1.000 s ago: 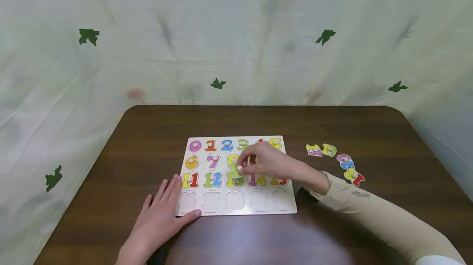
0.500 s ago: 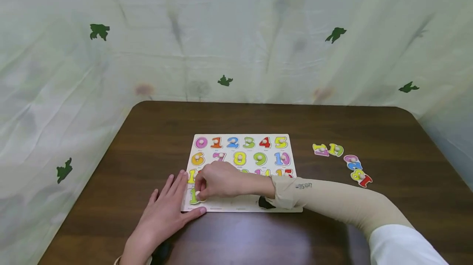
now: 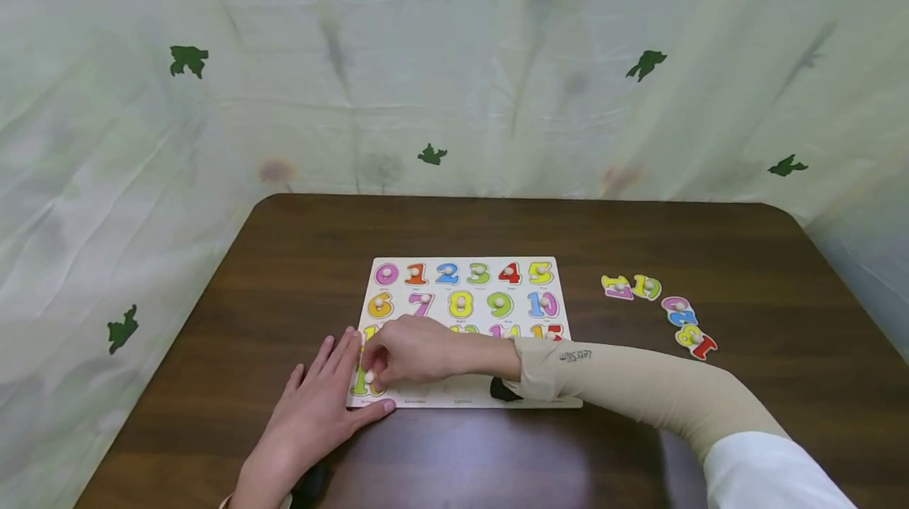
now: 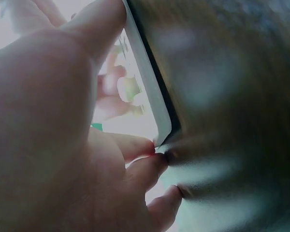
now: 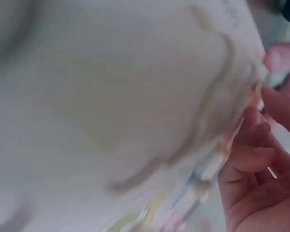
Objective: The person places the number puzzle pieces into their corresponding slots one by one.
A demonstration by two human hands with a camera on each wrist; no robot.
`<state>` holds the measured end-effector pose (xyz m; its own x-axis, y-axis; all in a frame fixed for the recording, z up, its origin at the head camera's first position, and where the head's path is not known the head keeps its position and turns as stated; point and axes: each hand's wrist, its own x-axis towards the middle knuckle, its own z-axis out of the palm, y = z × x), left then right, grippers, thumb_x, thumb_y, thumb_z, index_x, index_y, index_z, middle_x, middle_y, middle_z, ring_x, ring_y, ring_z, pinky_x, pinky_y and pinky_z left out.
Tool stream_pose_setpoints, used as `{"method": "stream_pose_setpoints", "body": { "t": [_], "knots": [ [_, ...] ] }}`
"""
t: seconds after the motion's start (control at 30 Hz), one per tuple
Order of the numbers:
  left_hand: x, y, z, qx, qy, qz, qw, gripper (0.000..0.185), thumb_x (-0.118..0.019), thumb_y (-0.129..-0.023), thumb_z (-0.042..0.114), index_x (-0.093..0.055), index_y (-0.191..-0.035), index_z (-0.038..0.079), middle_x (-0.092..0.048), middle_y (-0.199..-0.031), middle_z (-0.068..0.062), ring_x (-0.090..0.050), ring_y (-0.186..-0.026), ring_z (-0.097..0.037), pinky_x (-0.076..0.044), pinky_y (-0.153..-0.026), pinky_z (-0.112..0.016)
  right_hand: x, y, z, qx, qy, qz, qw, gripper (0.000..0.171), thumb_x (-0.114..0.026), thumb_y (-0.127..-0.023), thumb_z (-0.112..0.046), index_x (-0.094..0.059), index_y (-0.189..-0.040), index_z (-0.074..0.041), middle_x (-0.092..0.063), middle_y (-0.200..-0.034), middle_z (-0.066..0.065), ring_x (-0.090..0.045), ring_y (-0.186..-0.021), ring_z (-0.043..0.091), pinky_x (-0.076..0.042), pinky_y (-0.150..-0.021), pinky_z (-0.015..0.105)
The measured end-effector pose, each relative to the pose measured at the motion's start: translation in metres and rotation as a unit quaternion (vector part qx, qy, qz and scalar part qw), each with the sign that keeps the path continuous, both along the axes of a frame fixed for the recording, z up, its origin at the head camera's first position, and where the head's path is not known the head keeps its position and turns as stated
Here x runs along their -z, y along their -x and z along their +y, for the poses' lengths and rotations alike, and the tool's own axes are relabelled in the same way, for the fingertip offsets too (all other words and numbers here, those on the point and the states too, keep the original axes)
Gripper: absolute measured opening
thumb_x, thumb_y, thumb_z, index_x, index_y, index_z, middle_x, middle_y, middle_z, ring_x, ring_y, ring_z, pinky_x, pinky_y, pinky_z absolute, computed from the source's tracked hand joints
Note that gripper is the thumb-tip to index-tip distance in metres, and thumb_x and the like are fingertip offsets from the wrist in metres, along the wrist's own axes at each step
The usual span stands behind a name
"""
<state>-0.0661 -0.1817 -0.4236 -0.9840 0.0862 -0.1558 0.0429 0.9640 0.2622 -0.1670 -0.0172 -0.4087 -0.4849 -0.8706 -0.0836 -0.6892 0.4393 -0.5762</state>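
A white wooden number puzzle board [image 3: 440, 394] lies on the table, its upper rows filled with coloured, knobbed digits. My right hand [image 3: 412, 351] pinches the white knob of a number puzzle piece [image 3: 358, 384] with a green 1 at the board's front-left corner. The fingers hide part of its second digit. The piece lies over the first recess of the bottom row. My left hand [image 3: 312, 406] rests against the board's left side with straight fingers, the thumb on its front edge. In the left wrist view, the left hand's fingertips meet the board's corner [image 4: 162, 133].
To the right of the board, several loose number pieces lie on the brown table [image 3: 497, 229]: a 17 [image 3: 617, 287], a 19 [image 3: 646, 286], a 20 [image 3: 679, 311] and an 18 [image 3: 697, 342]. My right forearm crosses the board's lower right. A pale curtain [image 3: 497, 83] hangs behind.
My right hand has carried the puzzle piece from the middle of the board down-left to the front-left corner, then shifted it slightly further left. The left hand has stayed at the board's edge.
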Motion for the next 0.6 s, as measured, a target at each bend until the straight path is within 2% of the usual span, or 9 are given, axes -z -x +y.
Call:
{"method": "stream_pose_setpoints", "body": {
  "t": [0.1,0.2,0.33,0.43,0.6],
  "knots": [
    [0.001,0.0,0.0,-0.003,0.002,-0.006,1.0,0.115,-0.057,-0.077,0.08,-0.025,-0.155,0.003,-0.021,-0.161,-0.016,-0.016,-0.146,-0.041,-0.017,-0.106,-0.073,-0.003,0.007,0.018,-0.003,0.035,-0.044,0.998,0.018,-0.077,-0.087,-0.019,-0.074,-0.104,-0.017,-0.06,-0.075,-0.016,-0.053,-0.062,0.004,-0.042,-0.06,0.018],
    [0.001,-0.001,0.001,-0.003,0.003,-0.004,1.0,0.115,-0.057,-0.077,0.079,-0.024,-0.155,0.002,-0.021,-0.161,-0.016,-0.016,-0.146,-0.041,-0.017,-0.106,-0.073,-0.004,0.012,0.045,0.002,0.079,-0.086,0.993,0.019,-0.076,-0.088,-0.017,-0.073,-0.106,-0.015,-0.062,-0.079,-0.015,-0.055,-0.061,0.007,-0.044,-0.059,0.02],
    [0.001,-0.002,0.002,-0.003,0.003,-0.002,1.0,0.115,-0.059,-0.077,0.078,-0.024,-0.155,0.002,-0.022,-0.16,-0.017,-0.016,-0.146,-0.041,-0.017,-0.106,-0.072,-0.011,0.015,0.088,0.045,0.115,-0.121,0.985,0.019,-0.076,-0.089,-0.019,-0.074,-0.107,-0.016,-0.065,-0.082,-0.012,-0.059,-0.065,0.013,-0.047,-0.057,0.024],
    [0.001,-0.002,0.003,-0.007,0.003,-0.009,0.9999,0.118,-0.059,-0.075,0.079,-0.023,-0.155,0.002,-0.021,-0.16,-0.017,-0.015,-0.146,-0.042,-0.016,-0.106,-0.072,-0.018,0.019,0.125,0.091,0.13,-0.117,0.98,0.02,-0.075,-0.089,-0.019,-0.074,-0.108,-0.015,-0.068,-0.088,-0.01,-0.062,-0.07,0.018,-0.049,-0.06,0.027],
    [0.003,0.0,0.002,-0.009,0.005,-0.015,0.9998,0.121,-0.057,-0.073,0.083,-0.02,-0.156,0.003,-0.019,-0.161,-0.017,-0.014,-0.146,-0.042,-0.016,-0.106,-0.073,-0.023,0.032,0.19,0.181,0.15,-0.068,0.97,0.019,-0.076,-0.088,-0.017,-0.075,-0.106,-0.01,-0.069,-0.092,-0.006,-0.059,-0.077,0.019,-0.049,-0.065,0.027]
  ]
}}
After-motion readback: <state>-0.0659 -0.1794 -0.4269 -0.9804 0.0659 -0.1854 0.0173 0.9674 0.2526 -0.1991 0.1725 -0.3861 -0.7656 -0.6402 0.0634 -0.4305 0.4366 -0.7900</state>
